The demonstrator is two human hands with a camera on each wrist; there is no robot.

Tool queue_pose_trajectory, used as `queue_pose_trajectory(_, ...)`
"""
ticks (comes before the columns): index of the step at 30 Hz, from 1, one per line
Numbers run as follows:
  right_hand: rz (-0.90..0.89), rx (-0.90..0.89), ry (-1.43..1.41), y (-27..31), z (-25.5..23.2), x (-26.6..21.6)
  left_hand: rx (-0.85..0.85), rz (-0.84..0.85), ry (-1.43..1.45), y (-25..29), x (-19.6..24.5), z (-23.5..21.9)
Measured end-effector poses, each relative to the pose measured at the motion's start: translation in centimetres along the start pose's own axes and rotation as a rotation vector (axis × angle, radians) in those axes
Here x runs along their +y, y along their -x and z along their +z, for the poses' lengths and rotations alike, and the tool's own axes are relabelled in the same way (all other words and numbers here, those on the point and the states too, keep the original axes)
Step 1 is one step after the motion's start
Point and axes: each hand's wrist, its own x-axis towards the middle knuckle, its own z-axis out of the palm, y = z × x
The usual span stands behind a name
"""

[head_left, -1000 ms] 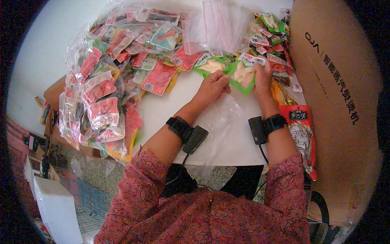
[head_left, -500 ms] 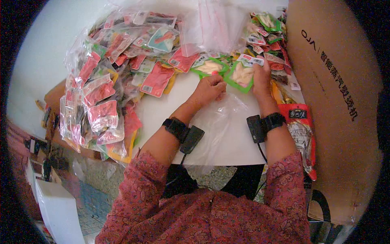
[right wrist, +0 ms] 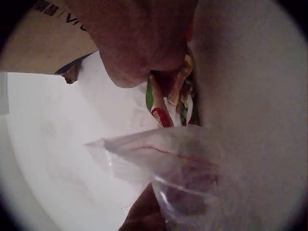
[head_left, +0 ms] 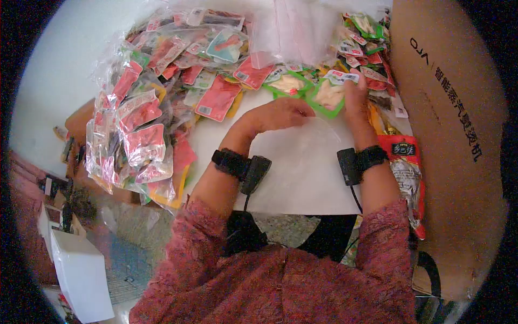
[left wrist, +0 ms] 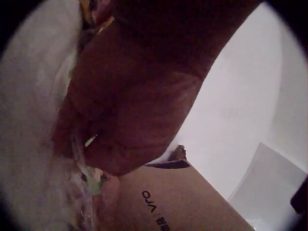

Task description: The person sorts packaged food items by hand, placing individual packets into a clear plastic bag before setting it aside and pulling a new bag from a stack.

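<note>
My right hand (head_left: 355,100) grips a green-edged clear packet (head_left: 327,96) of pale food by its right side, with a white label along the top. To the left, my left hand (head_left: 278,114) is bent over the white table with its fingers toward that packet, and it pinches a clear plastic bag (right wrist: 159,156) with a red line across it. The bag is nearly invisible in the head view. A second green-edged packet (head_left: 288,85) lies just beyond the left hand. In the left wrist view, the left hand (left wrist: 125,110) hides most of its own fingertips.
Bagged red and yellow food packets (head_left: 143,143) are heaped at the left. Clear bags with red lines (head_left: 294,32) lie at the back. More packets (head_left: 367,48) pile up at the back right. A red and silver pouch (head_left: 404,178) lies beside a tall cardboard box (head_left: 453,162).
My left hand has turned so its fingers point right, and the bag that hung from it toward the table's front edge is now lifted away. The right hand keeps its packet.
</note>
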Motion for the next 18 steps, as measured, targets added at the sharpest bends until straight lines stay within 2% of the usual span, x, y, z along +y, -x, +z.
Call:
queue_pose_trajectory(1, -0.001, 0.000, -0.006, 0.1, 0.1, -0.3, -0.054, 0.105, -0.049, 0.3, 0.5, -0.2)
queue_pose_trajectory(2, 0.017, -0.015, -0.042, 0.3, 0.1, -0.5, -0.053, 0.101, -0.054, 0.0, 1.0, -0.1)
queue_pose_trajectory(4, 0.035, -0.031, -0.086, 0.3, 0.2, -0.3, -0.048, 0.026, -0.353, -0.7, 1.5, 0.1)
queue_pose_trajectory(5, -0.033, -0.028, -0.030, -0.1, 0.2, 0.1, -0.048, 0.024, -0.362, -0.8, 1.8, 0.0)
queue_pose_trajectory(7, -0.097, -0.010, 0.019, 0.1, 0.3, -0.3, 0.139, 0.053, -0.594, -1.0, 1.8, 0.2)
queue_pose_trajectory(9, -0.006, -0.025, -0.117, 0.5, 0.2, -0.5, 0.124, 0.044, -0.650, -1.1, 2.3, 0.2)
queue_pose_trajectory(11, 0.004, -0.042, -0.105, 0.5, 0.2, -0.9, 0.115, 0.038, -0.706, -1.1, 3.5, 0.1)
queue_pose_trajectory(13, 0.010, -0.066, -0.093, 0.8, 0.3, -1.7, 0.127, -0.060, -0.767, -0.7, 5.5, 0.0)
queue_pose_trajectory(15, 0.152, -0.203, -0.255, 1.4, 0.3, -2.5, 0.131, -0.028, -0.789, -0.7, 5.9, -0.2)
queue_pose_trajectory(16, 0.154, -0.200, -0.261, 1.9, 0.2, -3.0, 0.138, 0.003, -0.802, -0.7, 6.1, -0.2)
queue_pose_trajectory(18, 0.126, -0.546, -0.235, 2.6, -0.1, -3.6, 0.149, 0.001, -0.812, -0.8, 6.4, -0.1)
